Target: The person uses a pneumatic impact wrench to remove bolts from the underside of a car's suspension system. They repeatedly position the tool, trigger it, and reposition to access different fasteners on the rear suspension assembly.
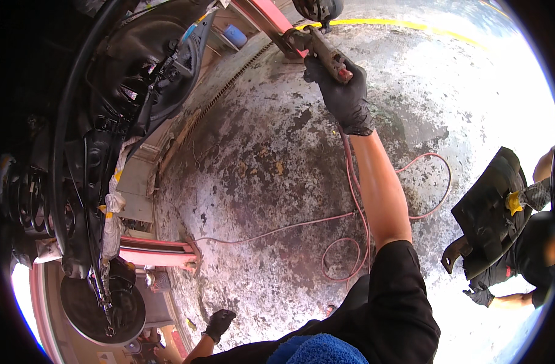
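My right arm reaches far forward. My right hand [344, 94], in a black glove, is closed around a dark, worn air impact wrench [329, 56] with a red spot at its near end. The wrench's front points up and left, close to a pink-red post [266, 21]. A reddish air hose [354, 182] runs down from near my right wrist and loops on the floor. My left hand [220, 324], also black-gloved, is low on the left, away from other things. Its fingers look curled, and nothing shows in them.
Raised vehicle underbody parts [126, 91] fill the left, with a coil spring [38, 197] and a round dark dish [104, 309]. A pink-red lift arm [159, 252] juts out below them. At right another person holds a black panel [493, 212]. Blue fabric [317, 350] shows at the bottom.
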Action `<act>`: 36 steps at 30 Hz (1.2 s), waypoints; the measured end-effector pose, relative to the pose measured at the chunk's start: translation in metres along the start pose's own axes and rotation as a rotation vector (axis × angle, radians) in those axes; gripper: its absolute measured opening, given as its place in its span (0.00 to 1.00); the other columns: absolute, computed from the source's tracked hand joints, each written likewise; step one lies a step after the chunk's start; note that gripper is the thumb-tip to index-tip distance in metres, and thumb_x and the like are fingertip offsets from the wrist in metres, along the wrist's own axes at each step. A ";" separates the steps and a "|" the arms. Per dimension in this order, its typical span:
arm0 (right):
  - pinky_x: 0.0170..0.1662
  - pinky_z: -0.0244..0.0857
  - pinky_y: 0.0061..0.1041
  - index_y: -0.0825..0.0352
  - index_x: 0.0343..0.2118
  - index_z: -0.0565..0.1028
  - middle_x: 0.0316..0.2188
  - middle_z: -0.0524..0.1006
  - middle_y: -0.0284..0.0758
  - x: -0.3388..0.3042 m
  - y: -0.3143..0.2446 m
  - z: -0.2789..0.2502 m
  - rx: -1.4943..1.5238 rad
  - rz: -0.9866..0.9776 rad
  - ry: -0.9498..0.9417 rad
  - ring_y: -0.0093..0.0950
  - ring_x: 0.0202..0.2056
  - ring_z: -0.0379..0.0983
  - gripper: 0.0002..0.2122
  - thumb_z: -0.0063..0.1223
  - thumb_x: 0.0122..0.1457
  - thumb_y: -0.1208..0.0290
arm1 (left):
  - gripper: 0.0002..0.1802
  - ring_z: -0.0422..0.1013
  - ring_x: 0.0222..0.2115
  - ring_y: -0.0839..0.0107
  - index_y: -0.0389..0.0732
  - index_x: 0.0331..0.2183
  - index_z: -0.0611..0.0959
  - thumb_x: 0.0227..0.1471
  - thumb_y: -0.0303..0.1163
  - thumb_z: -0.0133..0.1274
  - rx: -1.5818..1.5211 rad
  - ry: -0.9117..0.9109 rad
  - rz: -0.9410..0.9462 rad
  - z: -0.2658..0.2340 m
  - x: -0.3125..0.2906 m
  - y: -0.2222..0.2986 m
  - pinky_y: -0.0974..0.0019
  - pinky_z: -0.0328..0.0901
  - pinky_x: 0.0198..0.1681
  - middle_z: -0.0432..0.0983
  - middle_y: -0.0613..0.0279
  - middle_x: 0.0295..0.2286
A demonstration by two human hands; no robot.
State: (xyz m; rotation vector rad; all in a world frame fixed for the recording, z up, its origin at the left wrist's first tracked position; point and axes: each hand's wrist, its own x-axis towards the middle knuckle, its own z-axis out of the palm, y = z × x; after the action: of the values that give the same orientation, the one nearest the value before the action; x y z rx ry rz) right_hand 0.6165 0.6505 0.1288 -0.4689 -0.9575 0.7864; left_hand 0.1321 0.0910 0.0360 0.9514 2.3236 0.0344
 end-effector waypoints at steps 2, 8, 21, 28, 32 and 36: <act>0.34 0.72 0.25 0.71 0.44 0.81 0.29 0.84 0.35 0.007 -0.001 0.002 -0.048 -0.068 0.011 0.20 0.30 0.79 0.15 0.66 0.58 0.68 | 0.14 0.77 0.32 0.74 0.39 0.37 0.86 0.55 0.40 0.62 -0.024 -0.004 0.052 0.002 -0.001 0.001 0.67 0.71 0.37 0.84 0.61 0.31; 0.35 0.71 0.24 0.73 0.44 0.80 0.29 0.83 0.34 -0.001 -0.027 0.012 -0.089 -0.005 -0.041 0.21 0.32 0.79 0.13 0.64 0.59 0.71 | 0.13 0.75 0.30 0.76 0.39 0.37 0.86 0.56 0.39 0.62 -0.003 -0.022 0.089 0.009 0.008 -0.004 0.68 0.71 0.36 0.83 0.63 0.30; 0.38 0.73 0.24 0.74 0.43 0.80 0.33 0.84 0.37 -0.028 -0.171 0.053 -0.089 0.115 -0.257 0.22 0.35 0.80 0.14 0.66 0.58 0.70 | 0.13 0.74 0.29 0.78 0.40 0.36 0.85 0.55 0.40 0.63 -0.108 -0.066 0.238 0.043 0.061 -0.012 0.69 0.70 0.35 0.81 0.66 0.28; 0.35 0.74 0.23 0.73 0.43 0.80 0.30 0.83 0.35 0.018 -0.180 0.087 -0.288 -0.038 -0.288 0.21 0.31 0.79 0.13 0.60 0.60 0.69 | 0.11 0.73 0.28 0.78 0.40 0.35 0.86 0.55 0.38 0.62 -0.262 -0.065 0.244 0.049 0.056 -0.004 0.70 0.69 0.33 0.81 0.68 0.28; 0.35 0.75 0.24 0.74 0.45 0.79 0.32 0.83 0.37 0.041 -0.162 0.088 -0.372 -0.275 -0.287 0.22 0.30 0.79 0.14 0.59 0.61 0.70 | 0.12 0.74 0.30 0.77 0.39 0.36 0.86 0.54 0.38 0.63 -0.288 -0.068 0.192 0.046 0.050 -0.009 0.68 0.70 0.36 0.82 0.66 0.30; 0.35 0.75 0.25 0.73 0.46 0.80 0.34 0.83 0.36 0.064 -0.150 0.088 0.046 -0.002 -0.277 0.23 0.31 0.80 0.14 0.60 0.61 0.69 | 0.14 0.75 0.31 0.77 0.39 0.36 0.86 0.53 0.39 0.64 -0.299 -0.062 0.125 0.044 0.045 -0.012 0.67 0.71 0.37 0.82 0.65 0.30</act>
State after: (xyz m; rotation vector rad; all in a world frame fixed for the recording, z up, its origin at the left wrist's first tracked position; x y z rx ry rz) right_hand 0.6199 0.6060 0.3083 -0.3237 -1.1933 0.8845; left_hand 0.1241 0.1028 -0.0264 0.9274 2.1236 0.3863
